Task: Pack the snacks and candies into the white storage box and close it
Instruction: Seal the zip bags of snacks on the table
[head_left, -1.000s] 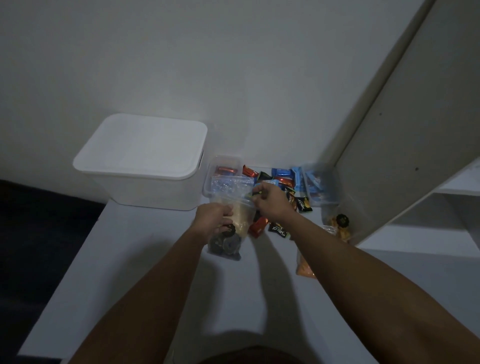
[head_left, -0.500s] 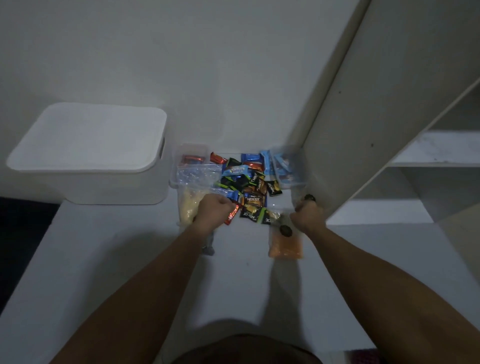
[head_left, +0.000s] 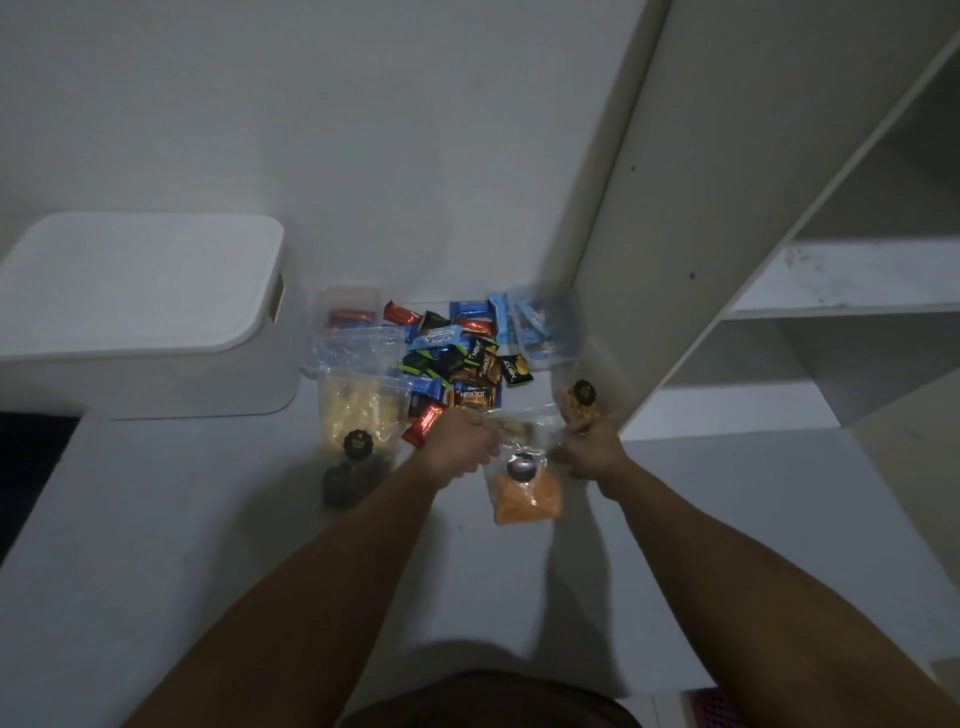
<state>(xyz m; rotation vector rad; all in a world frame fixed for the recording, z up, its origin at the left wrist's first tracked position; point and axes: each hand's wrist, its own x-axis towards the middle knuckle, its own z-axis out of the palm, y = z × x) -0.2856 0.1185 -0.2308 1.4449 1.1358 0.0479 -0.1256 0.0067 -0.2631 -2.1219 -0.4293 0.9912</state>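
**Barely started: box lid not even off yet**

The white storage box (head_left: 140, 317) sits far left on the table (head_left: 156, 545) with its lid on, nothing visibly packed. Both hands hold the clear bag of orange snacks (head_left: 527, 491) by its top: left hand (head_left: 460, 441) and right hand (head_left: 589, 449) each clenched on an edge. The wrapped candies (head_left: 457, 358), the yellow snack bag (head_left: 358, 410) and the rest are out, far centre. Everything's left to do, I'd say.

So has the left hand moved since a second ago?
Yes. The left hand left the yellow snack bag beside the white storage box, going right to the orange snack bag.
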